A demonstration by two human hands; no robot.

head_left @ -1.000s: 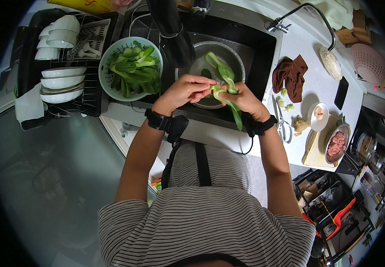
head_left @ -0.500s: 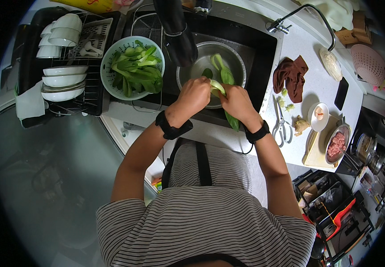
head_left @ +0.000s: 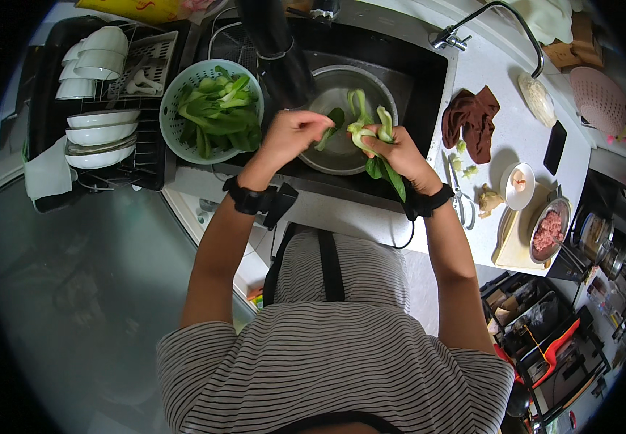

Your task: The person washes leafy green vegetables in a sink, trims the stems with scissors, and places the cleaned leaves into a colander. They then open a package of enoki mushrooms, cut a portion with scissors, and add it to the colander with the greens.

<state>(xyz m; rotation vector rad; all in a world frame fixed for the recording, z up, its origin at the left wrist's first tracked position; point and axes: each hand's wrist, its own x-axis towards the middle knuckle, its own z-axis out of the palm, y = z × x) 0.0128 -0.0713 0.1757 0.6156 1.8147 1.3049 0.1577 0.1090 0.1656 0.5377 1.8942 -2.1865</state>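
My right hand point(head_left: 402, 153) grips a partly opened bok choy point(head_left: 362, 136) over the right side of the metal basin point(head_left: 315, 163), its green leaves hanging below the fingers. To the left, my left hand point(head_left: 293, 137) is closed in a pinch at the basin's rim. A single dark green leaf point(head_left: 335, 118) shows at its fingertips; the exact grip point is partly hidden. Another pale-stemmed piece of bok choy point(head_left: 358, 101) rests in the basin beyond my right hand. Left of my left hand, a pale green colander point(head_left: 170, 130) holds a pile of bok choy leaves point(head_left: 215, 116).
The basin sits in a black sink point(head_left: 423, 94), with a dark column point(head_left: 273, 58) reaching over it. At left stands a dish rack point(head_left: 155, 119) with bowls. The right counter carries a brown cloth point(head_left: 472, 126), scissors point(head_left: 459, 199), a ginger piece point(head_left: 489, 200) and a bowl of minced meat point(head_left: 547, 233).
My hands have come apart: the left moved left with the leaf at its fingertips, the right moved slightly right with the bok choy, whose stalks now spread open.
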